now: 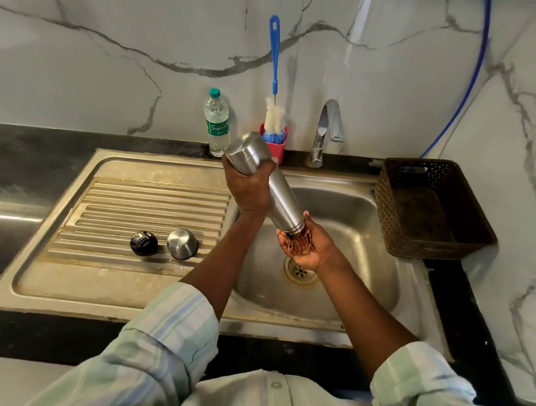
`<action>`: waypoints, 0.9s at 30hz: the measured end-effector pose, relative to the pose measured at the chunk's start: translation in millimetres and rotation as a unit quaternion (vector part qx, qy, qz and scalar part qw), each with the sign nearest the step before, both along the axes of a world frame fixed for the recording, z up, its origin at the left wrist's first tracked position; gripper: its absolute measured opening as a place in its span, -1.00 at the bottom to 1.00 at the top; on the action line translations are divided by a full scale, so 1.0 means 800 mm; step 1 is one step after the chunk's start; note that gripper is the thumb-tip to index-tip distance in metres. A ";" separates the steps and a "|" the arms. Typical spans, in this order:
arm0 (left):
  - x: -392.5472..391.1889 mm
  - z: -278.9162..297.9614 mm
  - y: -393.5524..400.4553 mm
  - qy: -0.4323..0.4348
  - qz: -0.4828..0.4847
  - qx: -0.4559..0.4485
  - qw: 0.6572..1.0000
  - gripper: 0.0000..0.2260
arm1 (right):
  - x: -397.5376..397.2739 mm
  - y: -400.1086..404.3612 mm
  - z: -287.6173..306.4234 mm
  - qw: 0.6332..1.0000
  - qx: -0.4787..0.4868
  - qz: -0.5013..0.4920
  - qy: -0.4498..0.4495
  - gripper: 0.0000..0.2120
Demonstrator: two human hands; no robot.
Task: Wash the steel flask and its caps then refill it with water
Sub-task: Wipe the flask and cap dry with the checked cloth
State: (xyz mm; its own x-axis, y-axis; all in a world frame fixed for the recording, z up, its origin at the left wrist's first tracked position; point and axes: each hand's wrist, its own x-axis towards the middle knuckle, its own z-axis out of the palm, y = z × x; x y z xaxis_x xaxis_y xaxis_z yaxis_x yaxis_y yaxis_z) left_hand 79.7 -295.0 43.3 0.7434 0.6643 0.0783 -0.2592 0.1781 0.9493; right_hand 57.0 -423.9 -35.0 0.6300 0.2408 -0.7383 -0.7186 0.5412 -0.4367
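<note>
On the ribbed drainboard (118,198) at left lay the black inner cap (143,242), and just beside it, to its right, the steel outer cap (182,244), dome up, the two apart. Behind, by the wall, a plastic water bottle (216,122) stood upright w/ a green lid. Next to it a red holder (277,146) held a blue-handled bottle brush (274,76). The left hand (249,185) gripped the steel flask (263,177) near its base, fingers curled round the body. Flask was tilted mouth-down over the sink basin (348,214), base up toward the bottle. Water ran from its mouth into the right hand (305,245), which was cupped palm-up, fingers loosely spread, right under the rim; can't tell if it touched the rim. Drain (300,271) sat just below that hand. The tap (325,130) stood behind the basin. Far right, a brown plastic basket (431,211) sat on the black counter (26,151).
</note>
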 end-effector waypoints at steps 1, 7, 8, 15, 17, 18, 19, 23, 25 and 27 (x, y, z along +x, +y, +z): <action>-0.001 -0.004 0.000 0.001 0.006 0.019 1.000 -0.30 | -0.001 0.004 -0.002 1.000 -0.012 -0.022 0.005 -0.47; -0.015 -0.032 0.007 0.031 -0.035 0.136 0.990 -0.21 | -0.001 0.022 0.006 0.988 -0.151 -0.040 -0.010 -0.84; -0.014 -0.034 0.012 0.038 -0.050 0.153 0.986 -0.21 | 0.000 0.022 0.009 0.982 -0.180 -0.050 -0.021 -0.83; -0.011 -0.032 0.070 0.060 -0.126 0.193 0.971 -0.20 | 0.012 0.056 0.035 0.965 -0.203 -0.022 -0.164 -0.59; -0.010 -0.026 0.095 0.059 -0.133 0.199 0.969 -0.21 | 0.012 0.075 0.046 0.974 -0.137 -0.018 -0.180 -0.66; -0.010 -0.024 0.111 0.062 -0.134 0.199 0.969 -0.21 | 0.013 0.086 0.049 0.977 -0.112 -0.021 -0.179 -0.70; -0.010 -0.021 0.128 0.065 -0.130 0.198 0.969 -0.20 | 0.013 0.097 0.050 0.979 -0.097 -0.020 -0.180 -0.72; -0.008 -0.017 0.204 0.080 -0.077 0.220 0.969 -0.22 | 0.007 0.145 0.047 0.981 -0.094 0.018 -0.168 -0.65; -0.012 -0.008 0.236 0.075 -0.065 0.236 0.967 -0.27 | 0.005 0.170 0.050 0.980 -0.093 0.039 -0.173 -0.78; -0.014 -0.004 0.269 0.076 -0.060 0.243 0.965 -0.25 | 0.006 0.197 0.049 0.977 -0.102 0.064 -0.175 -0.85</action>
